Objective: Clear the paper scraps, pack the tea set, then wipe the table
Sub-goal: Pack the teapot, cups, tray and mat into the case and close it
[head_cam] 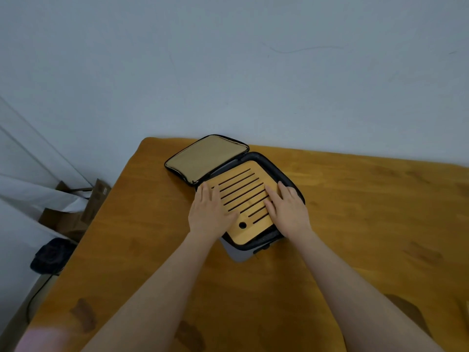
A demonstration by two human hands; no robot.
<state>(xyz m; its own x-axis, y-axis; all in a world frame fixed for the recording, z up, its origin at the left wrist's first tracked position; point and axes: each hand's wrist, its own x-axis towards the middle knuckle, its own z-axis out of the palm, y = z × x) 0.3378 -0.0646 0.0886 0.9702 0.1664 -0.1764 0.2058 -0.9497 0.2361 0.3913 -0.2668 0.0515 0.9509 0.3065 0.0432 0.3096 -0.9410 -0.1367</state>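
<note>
Your left hand [210, 212] and right hand [288, 212] lie flat, fingers straight, on the slatted bamboo tray [243, 191] inside the open case [278, 170] near the wooden table's [355, 212] far left corner, by the pale wall [228, 72]. Cardboard boxes [73, 219] sit beyond its left edge.

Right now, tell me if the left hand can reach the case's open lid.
Probably yes: the left hand lies flat on the bamboo tray, and the lid lies open just beyond it, nothing between.

L hand [210, 209] & R hand [288, 210] flat, fingers straight, palms down
</note>
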